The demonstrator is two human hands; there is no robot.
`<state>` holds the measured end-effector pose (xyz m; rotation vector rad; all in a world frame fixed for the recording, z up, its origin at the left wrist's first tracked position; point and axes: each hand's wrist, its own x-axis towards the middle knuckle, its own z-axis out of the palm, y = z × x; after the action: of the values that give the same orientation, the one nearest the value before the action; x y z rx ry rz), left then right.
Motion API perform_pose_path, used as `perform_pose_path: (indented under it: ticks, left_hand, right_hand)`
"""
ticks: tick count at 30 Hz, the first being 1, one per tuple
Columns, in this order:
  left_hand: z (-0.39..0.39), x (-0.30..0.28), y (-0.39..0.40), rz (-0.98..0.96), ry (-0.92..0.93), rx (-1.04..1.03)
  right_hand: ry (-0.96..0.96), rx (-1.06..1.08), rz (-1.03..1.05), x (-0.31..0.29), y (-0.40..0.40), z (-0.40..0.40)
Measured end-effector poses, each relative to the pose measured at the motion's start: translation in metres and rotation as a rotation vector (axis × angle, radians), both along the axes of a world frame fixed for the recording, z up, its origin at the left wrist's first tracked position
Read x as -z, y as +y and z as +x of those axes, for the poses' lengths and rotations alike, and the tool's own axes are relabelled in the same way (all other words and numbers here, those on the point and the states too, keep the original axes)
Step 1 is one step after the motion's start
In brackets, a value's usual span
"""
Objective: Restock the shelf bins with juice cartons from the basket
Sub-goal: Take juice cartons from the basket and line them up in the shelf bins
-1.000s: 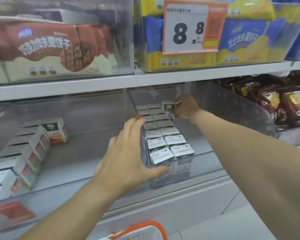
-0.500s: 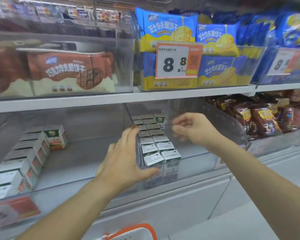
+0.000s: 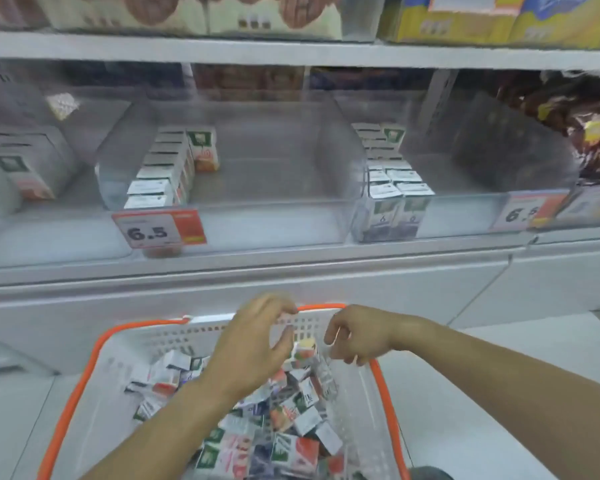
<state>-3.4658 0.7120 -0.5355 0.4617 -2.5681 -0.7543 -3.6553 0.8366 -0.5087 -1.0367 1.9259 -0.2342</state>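
A white basket with an orange rim (image 3: 385, 382) stands below the shelf, holding several loose juice cartons (image 3: 291, 441). My left hand (image 3: 253, 344) hovers over the pile with fingers spread and holds nothing. My right hand (image 3: 357, 334) hangs beside it over the basket's far right, fingers loosely curled downward and empty. A small carton (image 3: 305, 349) lies between the two hands. On the shelf, a clear bin (image 3: 274, 216) holds a row of orange-labelled cartons (image 3: 163, 171) at its left. The bin to its right (image 3: 465, 209) holds two rows of blue-labelled cartons (image 3: 392, 181).
Price tags reading 6.5 (image 3: 158, 228) (image 3: 523, 213) hang on the bin fronts. Brown snack bags (image 3: 582, 129) fill the bin at far right. An upper shelf (image 3: 291, 51) carries biscuit packs. A further bin of cartons (image 3: 18, 168) sits at far left.
Both hands have left the shelf bin and dropped down over the basket. My view has tilted down, bringing the basket fully into sight.
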Motion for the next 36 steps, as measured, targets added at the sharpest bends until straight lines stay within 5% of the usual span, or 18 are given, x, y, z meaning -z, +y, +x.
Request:
perform_pose_path:
  ticks: [4,9,19,24,36]
  left_hand:
    - [0.065,0.096,-0.004,0.242,-0.373,-0.146]
    - [0.114,0.152,0.004,0.262,-0.831,-0.137]
    - [0.135,0.179,0.006,0.399,-0.79,-0.329]
    - [0.135,0.183,0.009,0.623,-0.715,-0.344]
    - [0.118,0.196,0.008,0.74,-0.729,-0.373]
  right_hand:
    - [-0.024,0.12,0.01,0.089,0.0,0.032]
    - [-0.015,0.189,0.126,0.167,0.022,0.064]
    - [0.106,0.078,0.114,0.201,0.037,0.092]
    - [0.122,0.001,0.086,0.204,0.038,0.089]
    - [0.21,-0.033,0.141,0.21,0.024,0.099]
